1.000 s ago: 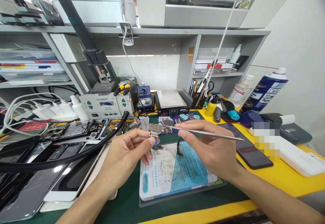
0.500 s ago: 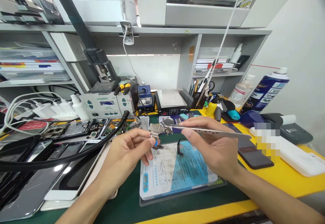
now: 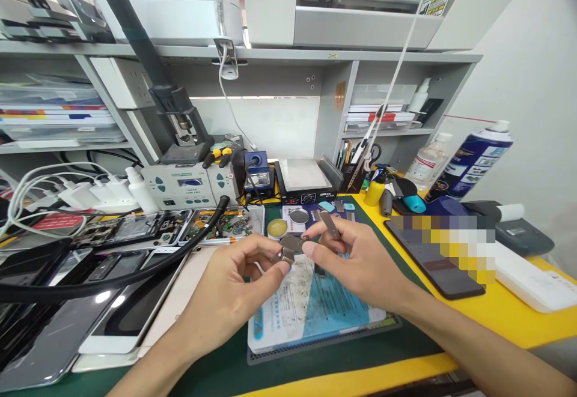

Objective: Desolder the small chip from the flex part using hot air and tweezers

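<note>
My left hand pinches a small, flat grey metal part between thumb and fingers; its exact kind is too small to tell. Opposite it, my right hand has thumb and index finger at the part's right end. A pair of metal tweezers is tucked in the right hand, slanting up and left. Both hands hover over a stained white-and-blue pad. A short black piece lies on the pad, partly hidden by the right hand.
Phones and phone shells crowd the left, crossed by a thick black hose. Behind the hands are a round yellowish tin, a tray of small parts and a hot plate. A dark phone lies right.
The tweezers have swung from lying across my right hand to being tucked in it. My right fingers have come to the metal part, which has moved slightly right and down, uncovering the yellowish tin.
</note>
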`<state>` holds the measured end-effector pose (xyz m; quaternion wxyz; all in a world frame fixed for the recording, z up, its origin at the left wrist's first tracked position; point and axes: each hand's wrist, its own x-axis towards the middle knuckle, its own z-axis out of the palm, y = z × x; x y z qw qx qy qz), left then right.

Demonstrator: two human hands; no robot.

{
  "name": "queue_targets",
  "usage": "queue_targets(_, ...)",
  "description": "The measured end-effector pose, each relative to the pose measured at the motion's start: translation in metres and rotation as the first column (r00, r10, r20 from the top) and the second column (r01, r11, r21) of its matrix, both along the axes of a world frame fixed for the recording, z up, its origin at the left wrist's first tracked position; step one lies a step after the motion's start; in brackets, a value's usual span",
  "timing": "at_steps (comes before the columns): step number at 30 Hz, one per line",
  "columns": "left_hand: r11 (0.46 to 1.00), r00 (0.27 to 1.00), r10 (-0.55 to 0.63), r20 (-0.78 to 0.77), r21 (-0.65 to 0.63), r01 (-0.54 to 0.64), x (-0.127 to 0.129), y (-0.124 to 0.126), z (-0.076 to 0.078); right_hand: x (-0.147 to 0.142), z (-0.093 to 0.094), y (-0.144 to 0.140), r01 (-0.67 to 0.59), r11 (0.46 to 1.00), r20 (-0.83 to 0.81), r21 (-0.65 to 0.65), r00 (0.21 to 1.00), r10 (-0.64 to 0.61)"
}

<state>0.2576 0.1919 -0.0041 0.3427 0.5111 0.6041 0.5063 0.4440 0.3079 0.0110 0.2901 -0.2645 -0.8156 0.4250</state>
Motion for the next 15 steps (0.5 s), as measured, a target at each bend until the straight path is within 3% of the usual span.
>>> queue_targets(7, 0.999, 0.999, -0.032, -0.039, -0.017, 0.031, -0.0004, 0.0007, 0.0014, -0.0015, 0.0053, -0.0009, -0.016, 0.999, -0.021, 0.032, 1.0, 0.017)
queue_targets(15, 0.995, 0.994, -0.1, -0.04, -0.019, 0.099, -0.0008, -0.0026, 0.0005, -0.0007, 0.0051, -0.0042, -0.098, 0.995, -0.002, -0.032, 0.995, 0.098)
